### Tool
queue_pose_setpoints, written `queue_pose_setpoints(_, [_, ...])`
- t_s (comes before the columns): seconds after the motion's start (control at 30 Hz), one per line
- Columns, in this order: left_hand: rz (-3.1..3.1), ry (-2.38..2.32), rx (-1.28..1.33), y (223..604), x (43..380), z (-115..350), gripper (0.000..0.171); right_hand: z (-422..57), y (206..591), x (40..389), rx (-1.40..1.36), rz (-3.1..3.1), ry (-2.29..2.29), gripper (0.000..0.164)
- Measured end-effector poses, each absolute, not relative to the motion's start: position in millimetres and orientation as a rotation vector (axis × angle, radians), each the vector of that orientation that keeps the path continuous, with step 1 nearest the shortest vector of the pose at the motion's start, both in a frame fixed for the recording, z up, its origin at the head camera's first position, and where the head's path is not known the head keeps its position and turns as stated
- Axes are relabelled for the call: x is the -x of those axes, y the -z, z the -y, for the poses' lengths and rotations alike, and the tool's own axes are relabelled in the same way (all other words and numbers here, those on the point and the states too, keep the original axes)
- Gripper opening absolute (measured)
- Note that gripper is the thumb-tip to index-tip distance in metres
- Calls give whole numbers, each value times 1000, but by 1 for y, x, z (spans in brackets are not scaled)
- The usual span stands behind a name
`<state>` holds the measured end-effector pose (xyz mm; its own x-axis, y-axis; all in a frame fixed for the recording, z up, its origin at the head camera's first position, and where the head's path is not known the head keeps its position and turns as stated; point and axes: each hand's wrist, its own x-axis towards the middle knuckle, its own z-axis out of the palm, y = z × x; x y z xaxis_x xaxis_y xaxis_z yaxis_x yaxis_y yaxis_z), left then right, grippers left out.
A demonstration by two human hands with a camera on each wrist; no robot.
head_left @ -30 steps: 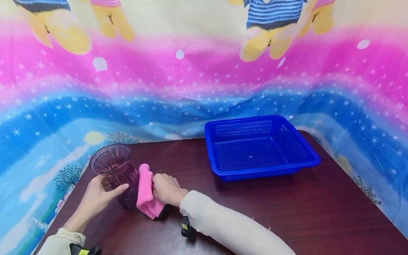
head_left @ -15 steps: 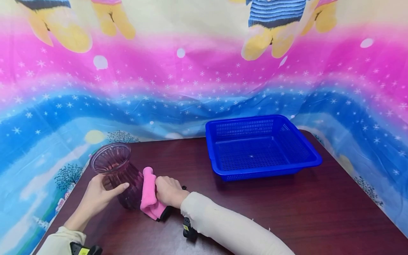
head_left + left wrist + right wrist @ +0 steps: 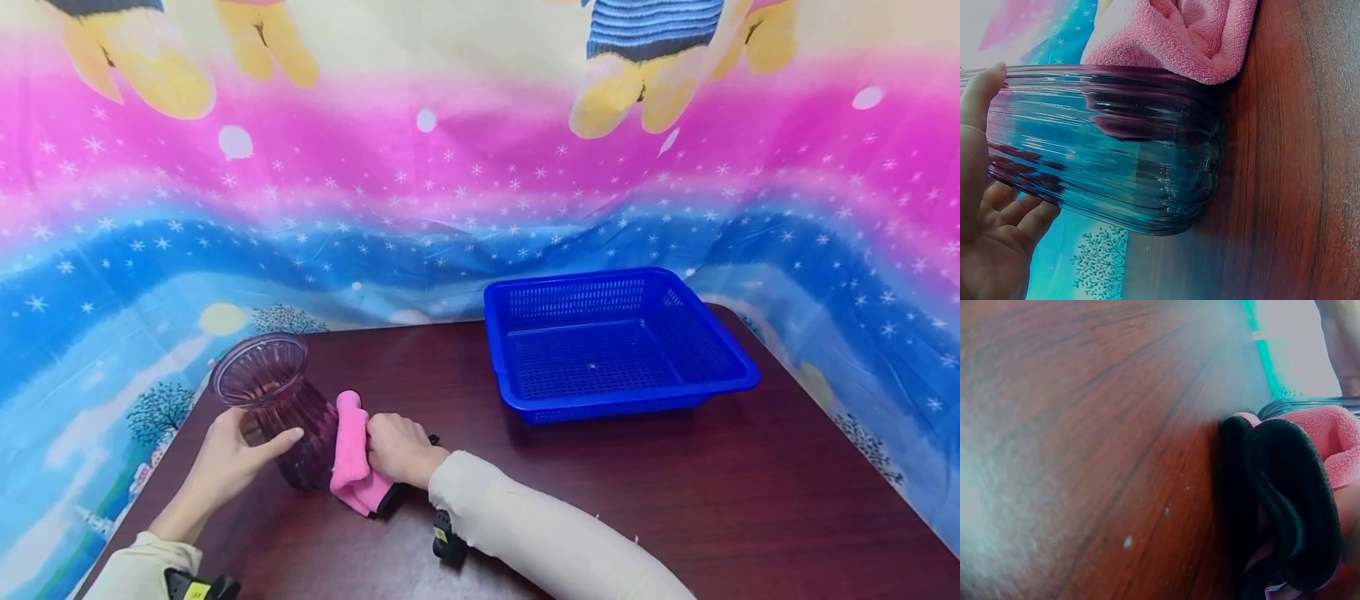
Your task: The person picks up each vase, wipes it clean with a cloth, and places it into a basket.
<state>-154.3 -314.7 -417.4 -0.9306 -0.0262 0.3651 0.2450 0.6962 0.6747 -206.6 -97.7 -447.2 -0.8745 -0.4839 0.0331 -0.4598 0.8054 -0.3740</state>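
A purple, see-through ribbed glass vase [image 3: 300, 425] with a flared rim stands at the left of the table. My left hand [image 3: 234, 454] holds it from the left, thumb on the near side and fingers on the other; the left wrist view shows the thumb [image 3: 980, 97] against the ribbed glass. A folded pink cloth [image 3: 350, 458] with a dark edge lies against the vase's right side, low down. My right hand [image 3: 401, 447] grips that cloth, its fingertips hidden behind the folds. The right wrist view shows the cloth's black border [image 3: 1294, 506] close to the tabletop.
A blue plastic basket [image 3: 600, 414] with slotted walls sits at the back right of the dark reddish-brown wooden table [image 3: 637, 500]. Behind and beside the table hangs a printed curtain [image 3: 450, 167]. Small light specks [image 3: 1127, 541] show on the tabletop near the cloth.
The pink cloth and my right hand have shifted slightly right along the vase's lower side, mostly in the first half second. My left hand and the vase have hardly moved.
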Motion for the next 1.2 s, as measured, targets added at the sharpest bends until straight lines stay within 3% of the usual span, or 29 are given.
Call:
queue_pose_setpoints(0.63, [2602,1106,159,417,153,317,55,90,453,214,757,-2757,941,45])
queue_pose_setpoints(1.2, [2553,1169,242,421,155,318,53,89,431,220,1005,-2680,1144,42])
